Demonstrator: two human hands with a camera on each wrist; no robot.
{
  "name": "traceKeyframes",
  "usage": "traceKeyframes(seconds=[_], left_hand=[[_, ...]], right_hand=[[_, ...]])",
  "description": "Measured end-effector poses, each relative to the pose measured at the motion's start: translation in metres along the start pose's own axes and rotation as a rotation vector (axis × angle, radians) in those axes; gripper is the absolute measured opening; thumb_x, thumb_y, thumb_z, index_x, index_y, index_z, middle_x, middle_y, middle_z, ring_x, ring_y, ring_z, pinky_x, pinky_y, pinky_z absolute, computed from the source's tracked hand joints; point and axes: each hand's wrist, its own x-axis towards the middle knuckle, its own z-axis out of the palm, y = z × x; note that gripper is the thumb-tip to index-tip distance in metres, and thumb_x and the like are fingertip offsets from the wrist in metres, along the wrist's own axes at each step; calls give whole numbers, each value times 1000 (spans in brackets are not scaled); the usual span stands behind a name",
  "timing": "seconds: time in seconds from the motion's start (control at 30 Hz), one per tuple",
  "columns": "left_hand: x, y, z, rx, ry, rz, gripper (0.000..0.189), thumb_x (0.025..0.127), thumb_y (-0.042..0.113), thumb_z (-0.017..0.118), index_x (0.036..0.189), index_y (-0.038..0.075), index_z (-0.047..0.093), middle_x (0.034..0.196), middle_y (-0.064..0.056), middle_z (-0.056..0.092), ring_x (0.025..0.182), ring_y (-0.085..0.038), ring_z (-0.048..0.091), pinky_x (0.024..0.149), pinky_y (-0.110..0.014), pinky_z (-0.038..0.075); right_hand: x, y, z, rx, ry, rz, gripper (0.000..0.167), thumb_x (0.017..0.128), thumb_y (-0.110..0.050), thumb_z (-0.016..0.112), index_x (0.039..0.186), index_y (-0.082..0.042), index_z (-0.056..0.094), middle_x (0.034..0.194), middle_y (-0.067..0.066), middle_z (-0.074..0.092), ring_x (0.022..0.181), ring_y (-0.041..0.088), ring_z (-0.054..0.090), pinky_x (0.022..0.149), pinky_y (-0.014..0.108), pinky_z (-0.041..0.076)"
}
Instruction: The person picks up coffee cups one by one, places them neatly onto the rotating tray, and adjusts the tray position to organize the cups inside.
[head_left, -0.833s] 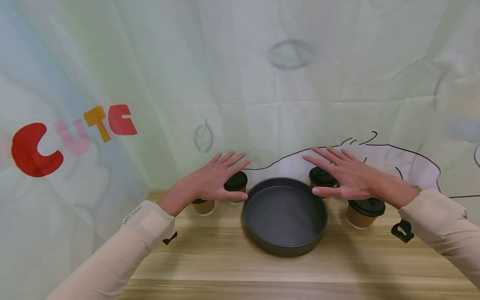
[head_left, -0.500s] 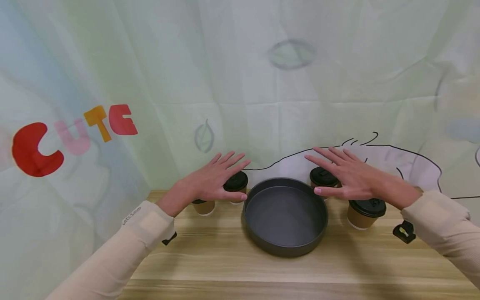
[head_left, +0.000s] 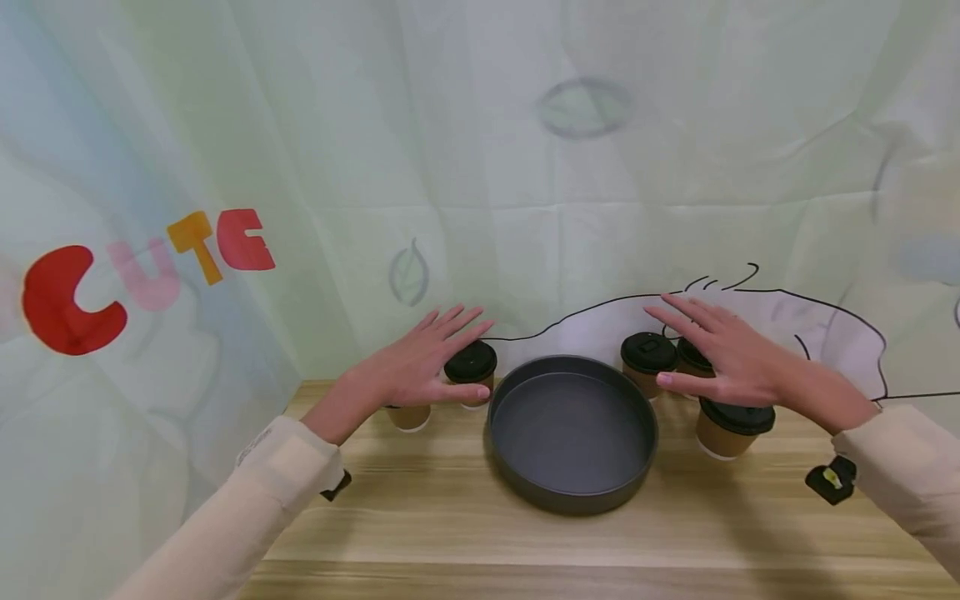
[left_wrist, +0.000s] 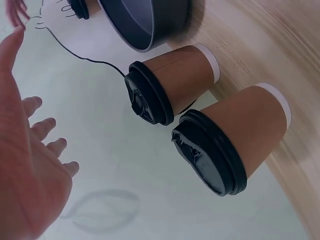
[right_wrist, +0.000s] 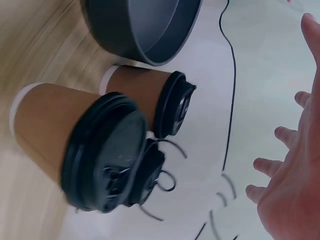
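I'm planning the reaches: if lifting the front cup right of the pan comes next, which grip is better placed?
Likely the right grip: it hovers empty on that cup's side. The left grip is empty too, but hangs across the pan, near two other cups.

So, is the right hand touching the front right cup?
Apart. They overlap in the head view, but the right wrist view shows backdrop between the right hand and the front right cup.

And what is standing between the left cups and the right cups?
In the head view, the dark round pan stands between left cups and right cups.
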Motion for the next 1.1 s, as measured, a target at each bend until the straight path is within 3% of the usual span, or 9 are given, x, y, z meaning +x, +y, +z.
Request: traceKeyframes(seconds=[0.17,0.37,0.6,0.7,0.8,0.9,1.1], left_hand=[[-10,1,5,-123,90,4,88,98,62,61,167,20,25,172,-3,19,158,-31,14,125,-55,14],[-22,12,16,-326,278,24,72,98,44,70,159,17,43,161,-5,42,149,-26,36,117,-54,35],[-28,19,45,-476,517,60,44,97,25,72,138,11,66,136,-5,66,127,-24,59,105,-50,48],[-31,21,60,-557,576,60,31,95,13,73,126,8,72,122,-5,72,112,-23,68,96,-47,55],[-32,25,76,-645,575,38,20,95,7,73,115,6,75,110,-4,75,99,-20,71,88,-43,59],[-31,30,89,-726,516,-32,15,96,9,74,111,6,76,106,-3,75,96,-19,72,86,-39,60],[-28,39,113,-854,338,-291,33,100,21,71,124,-1,70,121,-13,71,110,-28,70,91,-39,59]], right_hand=[[-18,11,8,45,77,51,94,87,-43,80,165,-29,29,168,14,26,149,46,28,109,73,29],[-44,20,29,122,162,137,94,82,-37,85,162,-22,37,164,16,32,146,46,31,105,77,30],[-71,28,55,163,320,200,94,77,-31,88,158,-16,43,158,22,38,142,49,33,106,77,29],[-79,32,66,177,362,237,96,76,-31,89,157,-11,42,156,24,38,140,50,34,108,77,26],[-86,35,76,198,407,266,97,74,-30,90,155,-4,42,152,28,39,137,52,35,109,76,25],[-91,38,86,221,449,296,99,74,-28,91,153,1,40,148,31,41,132,52,37,106,74,28],[-96,37,103,305,466,385,95,77,-25,90,151,5,37,141,35,41,126,53,39,103,72,28]])
